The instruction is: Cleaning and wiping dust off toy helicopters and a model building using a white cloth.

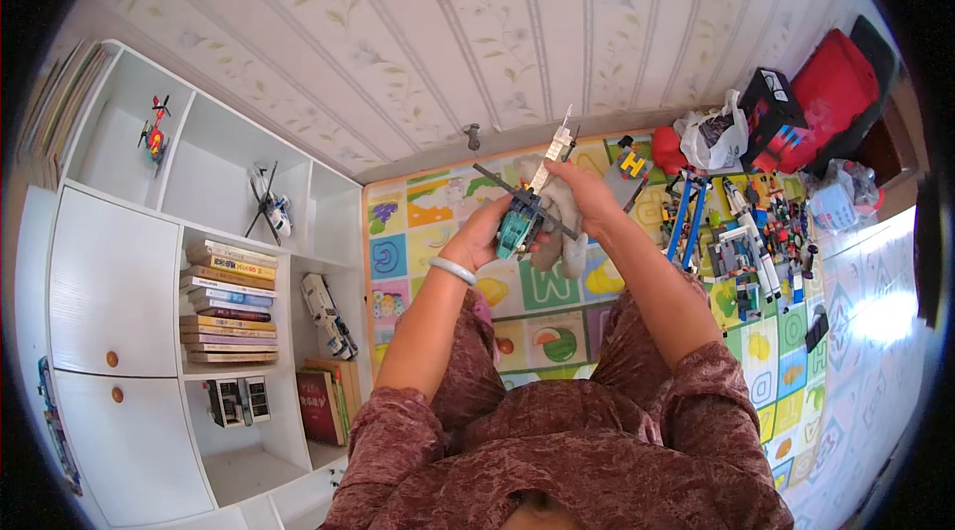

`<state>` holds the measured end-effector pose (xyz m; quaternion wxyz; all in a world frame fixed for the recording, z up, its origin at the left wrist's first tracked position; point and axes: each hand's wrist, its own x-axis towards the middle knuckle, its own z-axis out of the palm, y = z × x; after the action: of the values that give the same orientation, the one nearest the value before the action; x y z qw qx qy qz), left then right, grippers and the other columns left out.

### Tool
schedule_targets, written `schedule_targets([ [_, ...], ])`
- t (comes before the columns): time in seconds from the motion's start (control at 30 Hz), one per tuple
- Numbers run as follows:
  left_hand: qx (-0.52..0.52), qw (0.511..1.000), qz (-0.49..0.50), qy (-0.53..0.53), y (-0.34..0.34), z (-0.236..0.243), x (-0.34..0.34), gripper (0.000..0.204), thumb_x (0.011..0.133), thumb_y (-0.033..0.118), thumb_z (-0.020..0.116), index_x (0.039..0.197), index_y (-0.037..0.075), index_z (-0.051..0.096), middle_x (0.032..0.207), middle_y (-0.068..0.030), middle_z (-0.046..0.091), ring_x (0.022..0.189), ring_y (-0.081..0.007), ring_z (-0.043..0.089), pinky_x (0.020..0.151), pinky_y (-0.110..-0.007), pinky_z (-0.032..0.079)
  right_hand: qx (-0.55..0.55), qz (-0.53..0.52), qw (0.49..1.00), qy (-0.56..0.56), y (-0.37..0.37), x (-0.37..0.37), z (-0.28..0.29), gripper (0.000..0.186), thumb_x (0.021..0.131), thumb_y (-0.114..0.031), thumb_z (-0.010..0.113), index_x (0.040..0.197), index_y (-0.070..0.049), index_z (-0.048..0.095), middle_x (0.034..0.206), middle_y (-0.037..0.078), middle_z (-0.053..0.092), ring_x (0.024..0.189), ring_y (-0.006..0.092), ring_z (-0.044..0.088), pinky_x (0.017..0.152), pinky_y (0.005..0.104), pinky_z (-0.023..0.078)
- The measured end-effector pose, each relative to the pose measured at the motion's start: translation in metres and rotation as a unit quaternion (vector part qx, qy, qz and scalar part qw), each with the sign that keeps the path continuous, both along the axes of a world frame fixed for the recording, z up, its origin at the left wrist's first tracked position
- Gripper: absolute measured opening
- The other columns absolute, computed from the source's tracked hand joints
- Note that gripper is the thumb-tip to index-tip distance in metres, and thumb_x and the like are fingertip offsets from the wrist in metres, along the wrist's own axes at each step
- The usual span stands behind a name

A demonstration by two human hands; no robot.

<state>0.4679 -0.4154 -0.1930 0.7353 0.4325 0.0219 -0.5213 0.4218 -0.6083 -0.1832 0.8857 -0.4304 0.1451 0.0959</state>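
Maroon sleeves (pixel 403 426), then left hand (pixel 477 235) and right hand (pixel 589 196), both closed on a toy helicopter (pixel 524 204)
Left grips the teal body (pixel 513 232), right holds it near the white tail (pixel 557 144); the step looks like handling or adjusting by touch, and the next move seems to call for a steady hold, clear of the rotor (pixel 492 179). Below spreads the picture mat (pixel 550 293); brick models (pixel 734 247) lie rightward, papered wall (pixel 398 53) beyond.
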Motion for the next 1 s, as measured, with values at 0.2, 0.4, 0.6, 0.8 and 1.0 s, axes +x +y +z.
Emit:
schedule_targets([
  [0.2,0.029,0.999,-0.027,-0.008,0.001,0.005,0.004,0.049,0.096,0.044,0.049,0.11,-0.002,0.057,0.1,-0.0211,0.066,0.083,-0.0403,0.068,0.071,-0.046,0.059,-0.019,0.023,1.0,-0.009,0.001,0.003,0.002,0.028,0.093,-0.034,0.058,0.093,-0.006,0.065,0.08,0.004,0.066,0.067,0.0148,0.062,0.058,0.0293,0.049],
  [0.4,0.027,0.998,0.036,-0.044,0.003,0.003,0.008,0.049,0.099,0.04,0.04,0.114,-0.004,0.056,0.104,-0.0241,0.064,0.09,-0.0416,0.066,0.078,-0.049,0.057,-0.031,-0.019,0.999,0.032,-0.005,-0.002,0.002,0.032,0.093,-0.035,0.059,0.102,-0.005,0.064,0.087,0.005,0.067,0.072,0.0136,0.062,0.063,0.0279,0.049],
  [0.6,0.001,0.998,0.062,-0.024,0.01,0.003,0.013,0.051,0.099,0.039,0.039,0.121,-0.004,0.055,0.107,-0.0218,0.065,0.088,-0.0365,0.067,0.079,-0.045,0.056,-0.064,-0.112,0.991,-0.044,-0.009,-0.002,0.0,0.028,0.087,-0.025,0.067,0.107,-0.006,0.064,0.09,0.004,0.067,0.076,0.0121,0.062,0.069,0.0265,0.05],
  [0.8,0.009,0.997,0.069,-0.04,0.007,0.007,0.009,0.049,0.099,0.039,0.04,0.125,0.0,0.053,0.111,-0.0217,0.063,0.09,-0.037,0.066,0.072,-0.046,0.057,-0.308,-0.178,0.923,-0.149,0.004,-0.003,0.002,0.027,0.084,-0.019,0.07,0.106,-0.004,0.067,0.094,0.004,0.068,0.082,0.0131,0.062,0.075,0.0276,0.05],
  [1.0,-0.014,0.997,0.012,-0.074,0.004,0.017,0.004,0.047,0.099,0.039,0.042,0.127,0.003,0.051,0.109,-0.0195,0.064,0.087,-0.0307,0.067,0.068,-0.042,0.057,-0.515,-0.196,0.794,-0.258,0.007,-0.004,0.008,0.03,0.083,-0.019,0.069,0.109,-0.004,0.066,0.097,0.014,0.067,0.086,0.0279,0.066,0.076,0.0345,0.051],
])
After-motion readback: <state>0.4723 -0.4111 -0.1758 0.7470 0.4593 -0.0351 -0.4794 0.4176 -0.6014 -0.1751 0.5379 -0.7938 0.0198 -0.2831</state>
